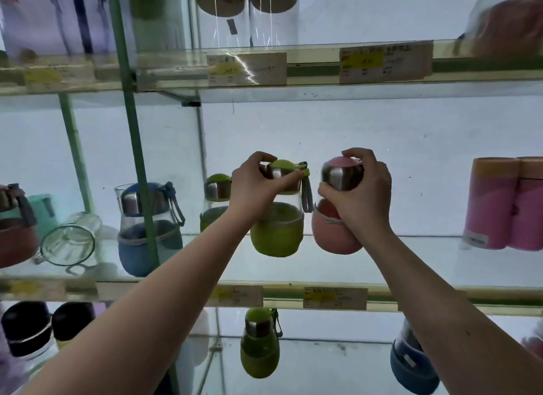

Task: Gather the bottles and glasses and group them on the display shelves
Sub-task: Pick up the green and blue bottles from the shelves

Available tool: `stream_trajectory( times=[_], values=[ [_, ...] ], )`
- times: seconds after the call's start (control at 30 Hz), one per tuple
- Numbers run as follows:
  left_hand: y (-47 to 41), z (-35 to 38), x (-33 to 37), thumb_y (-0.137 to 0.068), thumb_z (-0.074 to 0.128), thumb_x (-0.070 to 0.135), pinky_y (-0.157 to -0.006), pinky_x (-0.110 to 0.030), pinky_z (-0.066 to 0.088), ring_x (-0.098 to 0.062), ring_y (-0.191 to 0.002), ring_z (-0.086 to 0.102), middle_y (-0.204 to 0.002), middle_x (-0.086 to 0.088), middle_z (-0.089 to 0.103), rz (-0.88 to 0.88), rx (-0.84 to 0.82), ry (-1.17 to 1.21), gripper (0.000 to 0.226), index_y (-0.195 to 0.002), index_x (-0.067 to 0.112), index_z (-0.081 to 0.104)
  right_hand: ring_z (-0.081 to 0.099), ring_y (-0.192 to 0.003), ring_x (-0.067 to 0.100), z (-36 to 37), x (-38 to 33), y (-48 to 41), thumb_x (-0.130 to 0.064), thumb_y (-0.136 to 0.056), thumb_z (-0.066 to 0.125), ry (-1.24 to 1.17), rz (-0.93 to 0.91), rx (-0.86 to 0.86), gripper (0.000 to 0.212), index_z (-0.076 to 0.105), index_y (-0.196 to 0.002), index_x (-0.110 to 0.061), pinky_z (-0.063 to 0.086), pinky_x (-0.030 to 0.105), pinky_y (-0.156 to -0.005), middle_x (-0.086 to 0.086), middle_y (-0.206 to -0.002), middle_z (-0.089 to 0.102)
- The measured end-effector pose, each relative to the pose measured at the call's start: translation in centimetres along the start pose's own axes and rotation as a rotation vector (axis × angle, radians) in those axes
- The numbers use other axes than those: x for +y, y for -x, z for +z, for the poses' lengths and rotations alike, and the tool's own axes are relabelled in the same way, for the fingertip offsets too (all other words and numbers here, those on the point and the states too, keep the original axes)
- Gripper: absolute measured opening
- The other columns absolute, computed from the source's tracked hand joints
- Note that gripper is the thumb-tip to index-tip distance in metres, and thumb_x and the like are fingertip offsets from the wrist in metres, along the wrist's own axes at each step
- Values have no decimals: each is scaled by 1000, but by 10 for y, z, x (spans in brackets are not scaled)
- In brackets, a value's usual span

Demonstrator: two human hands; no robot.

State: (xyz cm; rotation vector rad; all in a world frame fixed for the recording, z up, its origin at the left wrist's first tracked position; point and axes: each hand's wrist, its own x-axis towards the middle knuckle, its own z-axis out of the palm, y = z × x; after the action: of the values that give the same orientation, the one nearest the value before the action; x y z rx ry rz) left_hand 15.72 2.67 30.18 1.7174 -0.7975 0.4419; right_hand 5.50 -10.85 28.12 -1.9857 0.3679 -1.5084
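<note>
Three glass display shelves fill the view, and the middle shelf [411, 262] carries the task's things. At its far right stand two tall pink tubes [505, 203], touching each other. Left of centre sits a blue bottle [147, 241] with a steel cap, partly behind a green upright. Near the middle of the shelf, a green bottle [276, 233] and a pink bottle [335, 236] are side by side, almost touching, each with a soft sleeve round its lower half. I cannot tell whether they rest on the glass or hang just above it.

Both hands are closed on the caps. The left hand [255, 186] pinches the green bottle's steel cap, fingers over the top and thumb across the front. The right hand [361, 194] curls round the pink bottle's cap.

Just left and farther back stands a second green bottle [216, 189]. A clear glass mug [69, 241] lies on its side at the left. Small price labels [335, 297] line the shelf's near edge.
</note>
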Motion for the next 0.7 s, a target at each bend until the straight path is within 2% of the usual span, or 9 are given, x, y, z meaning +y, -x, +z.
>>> stream_trajectory(
  times=[0.13,0.2,0.33,0.47,0.57,0.7],
  values=[
    [-5,5,-15,-70,77,46,-70,-25,48,-14,-85,61,-91,3,63,0,-40,-65,54,-110,17,56,47,-110,23,12,5,0,-25,-64,78,10,24,-6,56,52,-113,-27,34,26,-76,6,-112,53],
    [-8,11,-22,-74,74,46,-77,-29,47,-17,-90,57,-103,-3,59,21,-50,-133,56,-116,13,55,47,-110,23,17,8,1,-26,-64,78,25,32,-11,56,52,-114,-27,34,26,-76,6,-113,53],
    [-13,24,-30,-83,65,46,-85,-27,39,-24,-102,52,-124,-10,43,26,-126,-239,59,-128,12,48,46,-111,24,23,14,0,-26,-64,78,42,46,0,57,52,-115,-26,34,26,-75,6,-113,53],
    [-19,33,-33,-87,61,42,-91,-33,42,-29,-107,55,-128,-12,41,20,-173,-254,57,-131,10,46,47,-110,24,28,20,-2,-28,-64,79,57,58,-7,56,52,-113,-27,35,26,-75,5,-110,54],
    [-23,36,-35,-91,57,37,-90,-30,40,-30,-109,54,-130,-14,42,26,-191,-262,51,-134,12,43,49,-108,23,31,23,-3,-31,-65,79,80,66,-21,55,52,-113,-28,35,26,-75,5,-110,55],
    [-27,37,-38,-95,48,33,-97,-34,35,-31,-122,41,-129,-16,48,105,-163,-475,45,-134,11,44,50,-106,21,34,25,-6,-31,-65,79,79,73,-35,55,52,-113,-29,36,26,-75,3,-109,55]
  ],
)
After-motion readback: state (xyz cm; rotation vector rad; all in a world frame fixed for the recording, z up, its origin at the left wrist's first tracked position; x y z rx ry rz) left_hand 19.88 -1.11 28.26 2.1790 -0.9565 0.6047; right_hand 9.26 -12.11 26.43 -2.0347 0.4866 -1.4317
